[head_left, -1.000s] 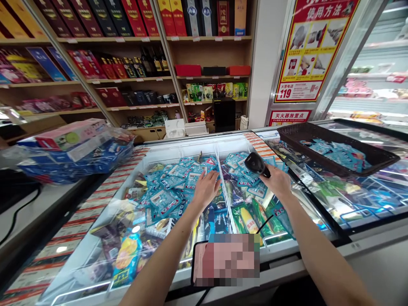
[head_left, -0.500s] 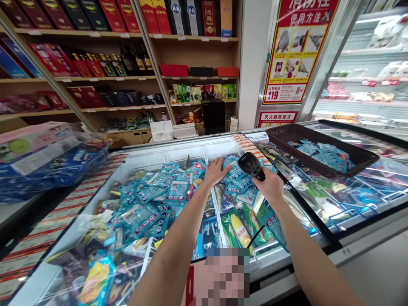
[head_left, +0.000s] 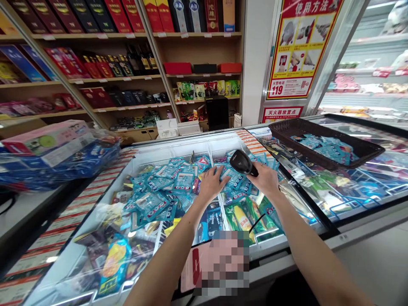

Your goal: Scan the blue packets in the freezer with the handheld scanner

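Observation:
I stand over an open chest freezer (head_left: 178, 146) filled with blue ice-cream packets (head_left: 165, 187). My left hand (head_left: 212, 183) reaches into the freezer, fingers curled down onto a blue packet near the white centre divider (head_left: 223, 208). My right hand (head_left: 266, 178) is closed around the handle of a black barcode scanner (head_left: 242, 162), whose head points left and down at the packets by my left hand. The scanner's cable (head_left: 259, 221) trails back toward me.
A dark basket (head_left: 283, 129) holding more blue packets rests on the glass lid (head_left: 350, 191) to the right. Wrapped boxes (head_left: 54, 153) sit on the counter at left. Shelves of boxed goods line the back wall. A blurred card (head_left: 219, 261) lies at the freezer's near edge.
My left hand has drawn back from the far packets and curled down onto a packet near the divider. The scanner in my right hand shifted slightly left toward it.

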Tool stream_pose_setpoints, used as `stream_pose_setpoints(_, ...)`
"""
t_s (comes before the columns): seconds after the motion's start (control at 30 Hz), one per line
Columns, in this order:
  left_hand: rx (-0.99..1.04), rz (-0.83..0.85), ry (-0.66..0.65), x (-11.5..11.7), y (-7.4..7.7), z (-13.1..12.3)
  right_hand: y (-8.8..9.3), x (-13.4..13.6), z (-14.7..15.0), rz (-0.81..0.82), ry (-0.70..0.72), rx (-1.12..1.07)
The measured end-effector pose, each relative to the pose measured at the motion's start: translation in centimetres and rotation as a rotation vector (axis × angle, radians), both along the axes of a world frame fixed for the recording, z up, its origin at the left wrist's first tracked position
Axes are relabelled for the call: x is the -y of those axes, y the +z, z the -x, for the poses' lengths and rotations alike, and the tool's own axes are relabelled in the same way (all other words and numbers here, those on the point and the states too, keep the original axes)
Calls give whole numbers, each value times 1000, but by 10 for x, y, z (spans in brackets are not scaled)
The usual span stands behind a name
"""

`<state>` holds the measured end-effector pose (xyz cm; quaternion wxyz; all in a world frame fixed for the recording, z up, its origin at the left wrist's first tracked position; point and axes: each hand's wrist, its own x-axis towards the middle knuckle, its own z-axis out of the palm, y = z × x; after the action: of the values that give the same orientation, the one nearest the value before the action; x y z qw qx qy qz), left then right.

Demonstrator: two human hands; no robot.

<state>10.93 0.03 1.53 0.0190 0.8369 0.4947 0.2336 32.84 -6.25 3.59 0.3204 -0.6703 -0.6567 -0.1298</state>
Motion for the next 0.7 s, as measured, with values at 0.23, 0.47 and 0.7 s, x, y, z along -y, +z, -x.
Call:
stream_pose_setpoints(0.23, 175, 151, -122, 12, 8, 32, 2, 7, 2, 19, 13, 14)
stream_pose_setpoints(0.47, 151, 150, -58, 27, 3, 38, 2, 12, 4, -8, 57, 38)
stream_pose_setpoints(0.7, 542, 268, 2, 21, 4, 47, -5, 10, 6, 0, 87, 83)
